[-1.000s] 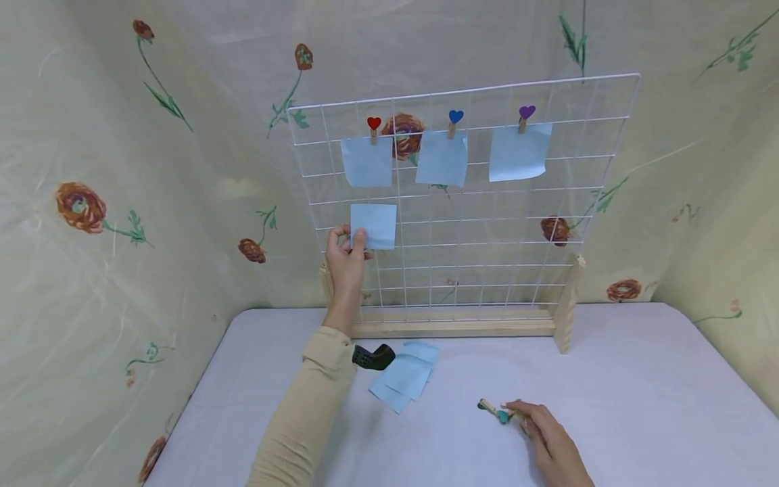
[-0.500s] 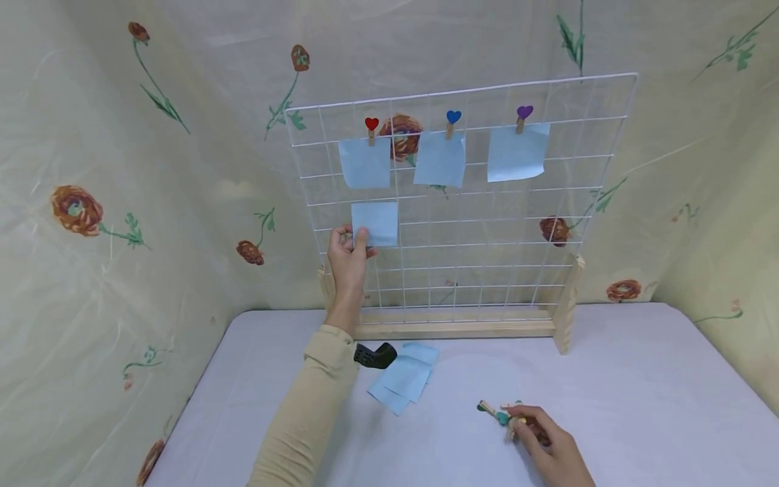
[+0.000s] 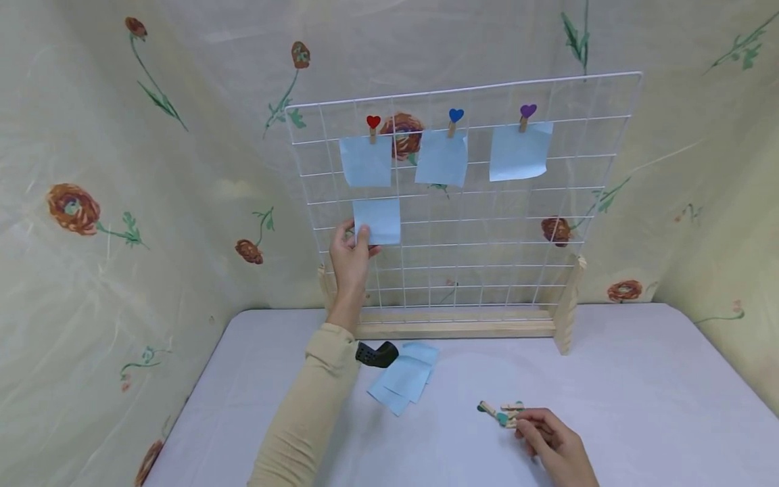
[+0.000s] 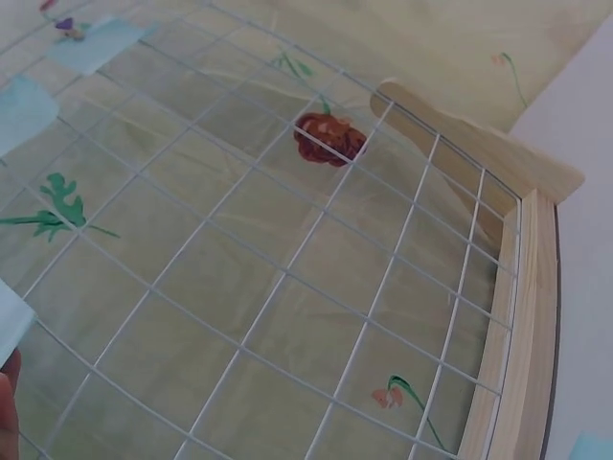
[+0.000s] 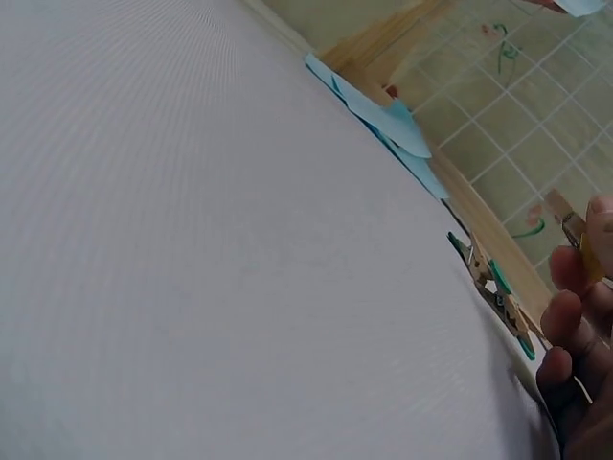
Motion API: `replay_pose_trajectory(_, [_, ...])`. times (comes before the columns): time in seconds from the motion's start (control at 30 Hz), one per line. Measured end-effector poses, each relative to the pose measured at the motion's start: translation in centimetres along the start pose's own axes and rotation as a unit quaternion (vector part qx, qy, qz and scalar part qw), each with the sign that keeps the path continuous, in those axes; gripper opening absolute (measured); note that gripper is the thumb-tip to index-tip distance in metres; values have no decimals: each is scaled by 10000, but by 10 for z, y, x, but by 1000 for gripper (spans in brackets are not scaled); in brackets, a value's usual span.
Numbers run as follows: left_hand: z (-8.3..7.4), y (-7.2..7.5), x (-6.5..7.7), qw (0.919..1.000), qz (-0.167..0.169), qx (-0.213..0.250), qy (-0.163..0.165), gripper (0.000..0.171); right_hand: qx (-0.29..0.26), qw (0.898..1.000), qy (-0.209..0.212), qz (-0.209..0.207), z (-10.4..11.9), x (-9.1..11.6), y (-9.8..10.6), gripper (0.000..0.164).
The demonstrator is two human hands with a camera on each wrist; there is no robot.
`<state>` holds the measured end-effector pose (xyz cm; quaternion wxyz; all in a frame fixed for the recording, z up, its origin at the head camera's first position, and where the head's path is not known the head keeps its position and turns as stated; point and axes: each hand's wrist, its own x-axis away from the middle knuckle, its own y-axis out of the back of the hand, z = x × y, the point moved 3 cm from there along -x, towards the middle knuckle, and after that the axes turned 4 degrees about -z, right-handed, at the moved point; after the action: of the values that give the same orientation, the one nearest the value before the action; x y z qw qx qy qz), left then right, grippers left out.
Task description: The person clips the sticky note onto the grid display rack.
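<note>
Three notes (image 3: 441,159) hang pegged near the grid's top edge (image 3: 464,90), my left hand (image 3: 349,264) pinches an unpegged fourth note (image 3: 382,218) below the leftmost, my right hand (image 3: 552,441) a peg (image 5: 563,209), more papers (image 3: 406,379) left on the tabletop (image 3: 639,379).

Soft light fills the head view; both wrist views are dimmer (moiré ripples the tabletop (image 5: 192,67), right one's upper left)
</note>
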<state>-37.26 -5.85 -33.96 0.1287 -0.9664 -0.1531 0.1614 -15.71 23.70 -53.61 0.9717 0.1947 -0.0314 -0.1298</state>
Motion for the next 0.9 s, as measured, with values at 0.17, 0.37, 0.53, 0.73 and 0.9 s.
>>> replay_pose_trajectory(0.17, [-1,0,-2,9998,119,-154,-34,25,120,9999,16,-17,1,-2,1,30])
replay_pose_trajectory(0.37, [0,0,-4,9996,201,-210,-34,26,-108,9993,366,0,-1,-1,2,28])
replay_pose_trajectory(0.53, [0,-1,-4,9992,274,-274,0,27,-352,9982,484,-26,-2,-1,2,30])
replay_pose_trajectory(0.73, [-2,-3,-4,9991,333,-256,3,25,-507,9972,535,113,1,-7,3,31])
replay_pose_trajectory(0.9, [0,-6,-5,9995,304,-118,46,21,-221,9967,759,167,7,-16,7,34])
